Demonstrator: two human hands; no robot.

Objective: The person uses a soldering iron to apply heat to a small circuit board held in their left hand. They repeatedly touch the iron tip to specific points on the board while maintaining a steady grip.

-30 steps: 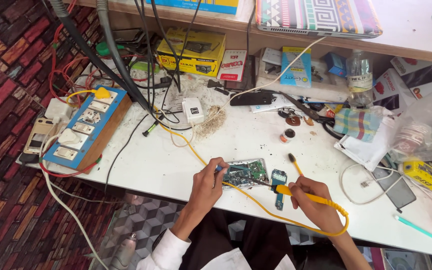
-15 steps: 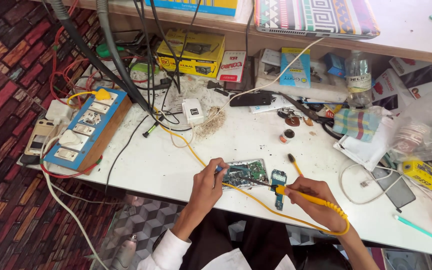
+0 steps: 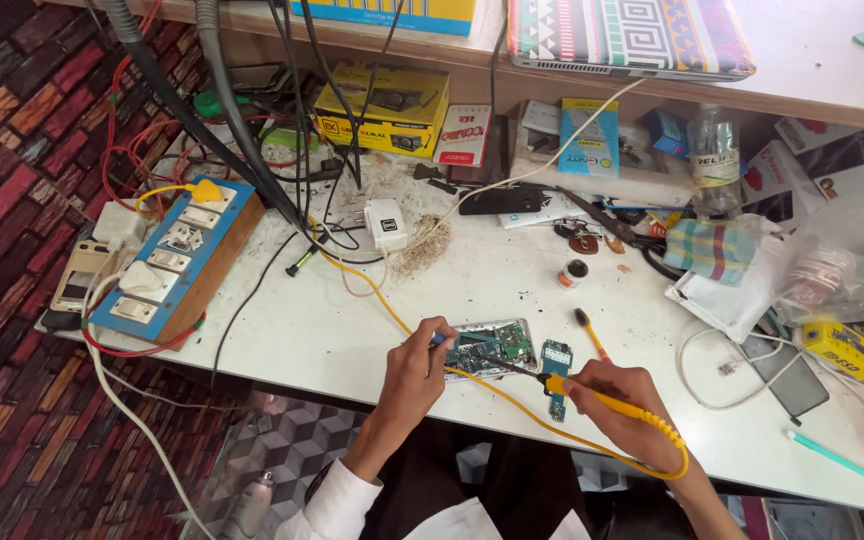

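Note:
An opened phone with its green circuit board (image 3: 492,346) exposed lies near the front edge of the white workbench (image 3: 312,330). My left hand (image 3: 417,366) rests at its left end and pinches a thin tool against the board. My right hand (image 3: 620,404) grips a yellow soldering iron (image 3: 592,394), whose dark tip reaches left onto the board. The iron's yellow cable (image 3: 382,297) loops back across the bench. A small blue circuit board (image 3: 555,364) lies just right of the phone, beside a small brush (image 3: 590,335).
A blue switch and socket board (image 3: 174,257) sits at the left with a white charger (image 3: 386,225) nearby. A small flux tin (image 3: 574,273), a checked cloth (image 3: 720,248), a plastic bottle (image 3: 716,160), boxes and cables crowd the back. A dark phone (image 3: 790,374) lies right.
Both hands stay at the phone board; the soldering iron tip has shifted slightly left onto the board. The camera view has drifted a little.

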